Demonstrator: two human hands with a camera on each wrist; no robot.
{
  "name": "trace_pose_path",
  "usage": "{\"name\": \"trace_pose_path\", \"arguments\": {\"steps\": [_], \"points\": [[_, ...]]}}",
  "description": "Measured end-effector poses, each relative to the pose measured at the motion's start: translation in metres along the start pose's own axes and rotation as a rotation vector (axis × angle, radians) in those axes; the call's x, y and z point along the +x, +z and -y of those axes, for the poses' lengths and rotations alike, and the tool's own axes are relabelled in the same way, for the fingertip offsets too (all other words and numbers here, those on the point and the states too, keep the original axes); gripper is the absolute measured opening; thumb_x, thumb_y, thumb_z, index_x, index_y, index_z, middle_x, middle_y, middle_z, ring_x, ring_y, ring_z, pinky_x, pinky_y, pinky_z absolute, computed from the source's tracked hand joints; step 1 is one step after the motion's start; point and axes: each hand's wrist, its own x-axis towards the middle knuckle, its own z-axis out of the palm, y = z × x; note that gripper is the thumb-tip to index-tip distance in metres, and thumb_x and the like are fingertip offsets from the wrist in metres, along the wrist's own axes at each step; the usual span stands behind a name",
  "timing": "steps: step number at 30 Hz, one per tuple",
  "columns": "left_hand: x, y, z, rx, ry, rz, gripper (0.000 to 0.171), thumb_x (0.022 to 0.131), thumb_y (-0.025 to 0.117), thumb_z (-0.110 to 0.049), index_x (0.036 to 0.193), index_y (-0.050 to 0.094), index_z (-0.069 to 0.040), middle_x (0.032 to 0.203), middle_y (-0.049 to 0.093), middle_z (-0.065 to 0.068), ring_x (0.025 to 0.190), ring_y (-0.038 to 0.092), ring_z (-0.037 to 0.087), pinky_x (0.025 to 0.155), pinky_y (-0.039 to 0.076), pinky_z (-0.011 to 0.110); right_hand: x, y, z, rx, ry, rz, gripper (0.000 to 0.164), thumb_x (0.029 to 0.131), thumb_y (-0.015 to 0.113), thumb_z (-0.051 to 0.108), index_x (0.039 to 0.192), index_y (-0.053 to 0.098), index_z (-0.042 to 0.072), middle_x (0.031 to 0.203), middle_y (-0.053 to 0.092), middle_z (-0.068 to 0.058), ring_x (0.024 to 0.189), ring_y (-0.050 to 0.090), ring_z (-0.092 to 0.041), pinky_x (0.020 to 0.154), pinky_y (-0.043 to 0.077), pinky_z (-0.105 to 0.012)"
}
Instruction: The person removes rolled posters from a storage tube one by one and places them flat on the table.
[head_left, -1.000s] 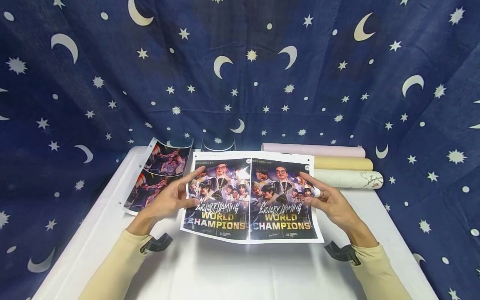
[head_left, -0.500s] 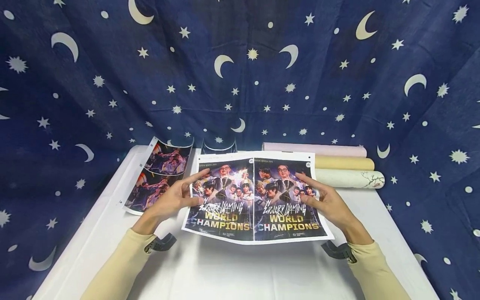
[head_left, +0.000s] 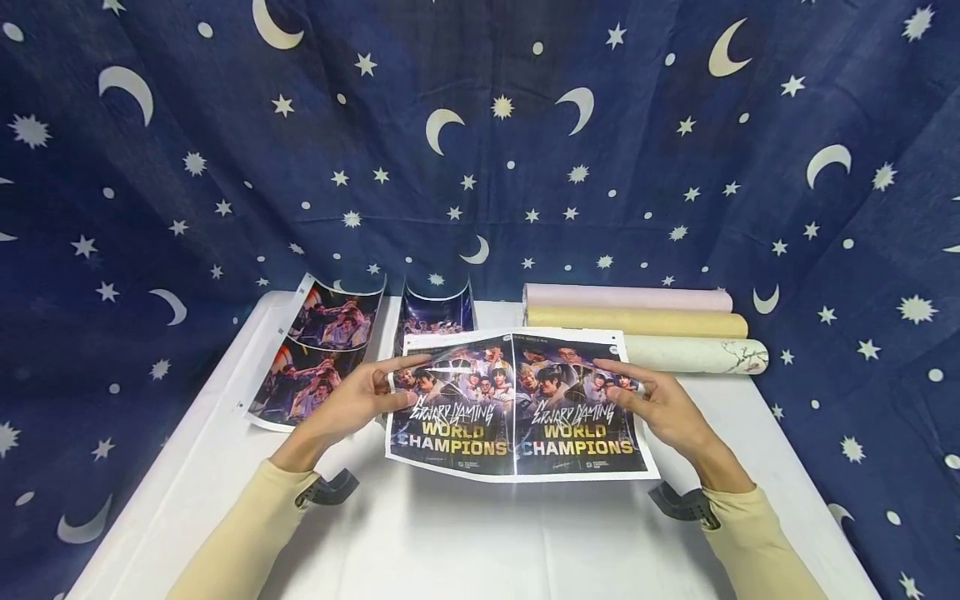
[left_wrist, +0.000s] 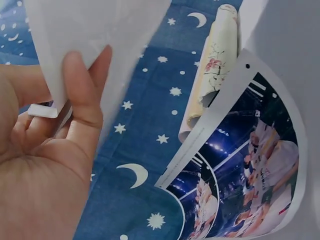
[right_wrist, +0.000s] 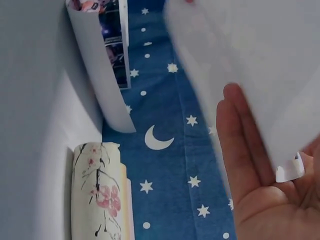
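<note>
A glossy poster sheet [head_left: 457,429] with two matching printed panels is held above the white table in the head view. My left hand [head_left: 348,408] pinches its left edge, thumb on the printed face. At the opposite edge, my right hand [head_left: 667,417] grips in the same way. The left wrist view shows the left hand [left_wrist: 55,135] with fingers against the sheet's white back [left_wrist: 100,30]. From the right wrist, the right hand [right_wrist: 265,190] has fingers along the white back of the sheet [right_wrist: 270,60]. A small white curl of paper shows near each palm.
On the table [head_left: 480,542], a curved printed sheet [head_left: 318,362] lies at the back left. Beside it another curled print [head_left: 435,312] is partly hidden by the poster. Pink [head_left: 630,297], yellow [head_left: 637,320] and floral [head_left: 697,356] paper rolls lie back right, before a starry curtain [head_left: 480,192].
The poster's top edge has dropped and tipped, uncovering more of the curled print and rolls behind. My left hand has shifted slightly right; both hands keep their hold.
</note>
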Motion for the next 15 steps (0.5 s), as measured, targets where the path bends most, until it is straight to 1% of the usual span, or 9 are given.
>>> {"name": "trace_pose_path", "arguments": {"steps": [3,4,5,6,7,8,10,13,15], "points": [[0.002,0.005,0.002,-0.006,0.042,-0.019,0.07,0.088,0.072,-0.015,0.15,0.041,-0.029,0.055,0.025,-0.009,0.044,0.031,0.005,0.04,0.03,0.02,0.0,-0.001,-0.002,0.034,-0.016,-0.037,0.049,0.098,0.058,0.01,0.146,0.045,0.008,0.129,0.058,0.013,0.084,0.073,-0.013,0.069,0.061,-0.033],[0.002,0.007,0.002,-0.011,0.06,-0.025,0.074,0.088,0.072,-0.013,0.151,0.038,-0.03,0.06,0.038,-0.008,0.043,0.031,0.005,0.04,0.032,0.02,-0.001,-0.001,-0.003,0.049,-0.027,-0.048,0.051,0.098,0.057,0.008,0.147,0.043,0.009,0.134,0.053,0.011,0.084,0.073,-0.012,0.067,0.061,-0.035],[0.003,0.009,0.002,-0.018,0.076,-0.031,0.076,0.087,0.072,-0.011,0.151,0.036,-0.032,0.071,0.05,-0.005,0.043,0.032,0.005,0.039,0.033,0.021,0.0,-0.001,-0.003,0.058,-0.039,-0.063,0.052,0.098,0.057,0.007,0.148,0.042,0.01,0.139,0.049,0.009,0.087,0.072,-0.009,0.067,0.061,-0.034],[0.004,0.011,0.002,-0.027,0.091,-0.036,0.078,0.087,0.072,-0.01,0.152,0.035,-0.032,0.087,0.059,-0.001,0.043,0.033,0.006,0.039,0.034,0.022,0.0,-0.001,-0.004,0.07,-0.048,-0.071,0.054,0.098,0.057,0.006,0.149,0.04,0.009,0.139,0.047,0.009,0.089,0.071,-0.008,0.067,0.061,-0.034],[0.004,0.013,0.002,-0.035,0.102,-0.04,0.078,0.087,0.072,-0.009,0.152,0.035,-0.032,0.108,0.061,0.003,0.043,0.034,0.006,0.039,0.036,0.022,0.0,-0.001,-0.004,0.077,-0.057,-0.08,0.055,0.098,0.057,0.005,0.15,0.038,0.01,0.144,0.041,0.008,0.091,0.071,-0.007,0.068,0.061,-0.034],[0.005,0.015,0.002,-0.044,0.111,-0.048,0.079,0.086,0.072,-0.007,0.152,0.035,-0.031,0.127,0.056,0.006,0.043,0.035,0.006,0.039,0.037,0.023,0.0,-0.002,-0.004,0.081,-0.058,-0.09,0.057,0.098,0.057,0.005,0.15,0.037,0.011,0.145,0.039,0.008,0.092,0.07,-0.005,0.069,0.061,-0.033],[0.008,0.018,0.002,-0.076,0.116,-0.061,0.078,0.086,0.072,-0.006,0.151,0.036,-0.029,0.154,0.035,0.005,0.045,0.037,0.005,0.039,0.037,0.022,-0.001,-0.003,-0.004,0.109,-0.046,-0.11,0.059,0.097,0.058,0.005,0.151,0.035,0.012,0.146,0.038,0.006,0.091,0.07,-0.006,0.068,0.061,-0.034],[0.013,0.024,0.003,-0.133,0.114,-0.076,0.078,0.086,0.071,-0.004,0.151,0.036,-0.025,0.157,0.03,0.009,0.051,0.042,0.003,0.043,0.041,0.02,-0.004,-0.005,-0.004,0.135,-0.016,-0.139,0.063,0.096,0.06,0.006,0.152,0.033,0.015,0.14,0.041,0.004,0.086,0.071,-0.009,0.065,0.061,-0.036],[0.016,0.027,0.003,-0.162,0.115,-0.085,0.079,0.085,0.071,-0.002,0.152,0.035,-0.022,0.156,0.03,0.009,0.052,0.042,0.003,0.044,0.04,0.018,-0.006,-0.008,-0.005,0.149,-0.004,-0.151,0.065,0.096,0.061,0.005,0.153,0.031,0.015,0.135,0.044,0.004,0.087,0.071,-0.009,0.066,0.061,-0.036]]}}
